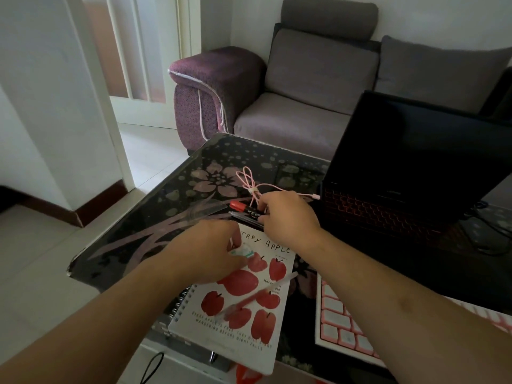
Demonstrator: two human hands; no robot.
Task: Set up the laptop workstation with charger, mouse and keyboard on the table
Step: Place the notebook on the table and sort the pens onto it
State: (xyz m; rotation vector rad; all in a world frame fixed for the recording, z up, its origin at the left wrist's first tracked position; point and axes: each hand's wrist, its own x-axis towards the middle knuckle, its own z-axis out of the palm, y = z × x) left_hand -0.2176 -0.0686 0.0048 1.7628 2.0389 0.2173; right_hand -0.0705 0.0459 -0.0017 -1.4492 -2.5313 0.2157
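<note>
- We see a grey sofa (pixel 310 106) with a purple armrest behind the desk (pixel 171 195), which has a dark glossy top with a floral pattern.
- Laptop (pixel 410 167) sits open at the desk's right-rear, screen dark, red-backlit keys showing; dark cables trail off its right side.
- Spiral notebook (pixel 238 309) with red apple artwork lies at the near edge, partly overhanging; a translucent pen (pixel 257 295) lies across its cover.
- Keyboard (pixel 343 325), white with pink glow, lies just right of the notebook, partly hidden under our right forearm.
- Pink cable (pixel 249 181), bundled in loops, lies between the notebook and the laptop, one end running toward the laptop's left edge.
- Right hand (pixel 288 217) is over the top of the notebook, fingers curled down onto a red-and-black marker (pixel 245 207) and a dark pen beside it; it appears to pinch them.
- Left hand (pixel 210 248) rests on the notebook's upper left corner, fingers gripping a small white-and-teal object (pixel 243 252); we can't tell what it is.
- Mouse and charger brick: we can't identify either.
</note>
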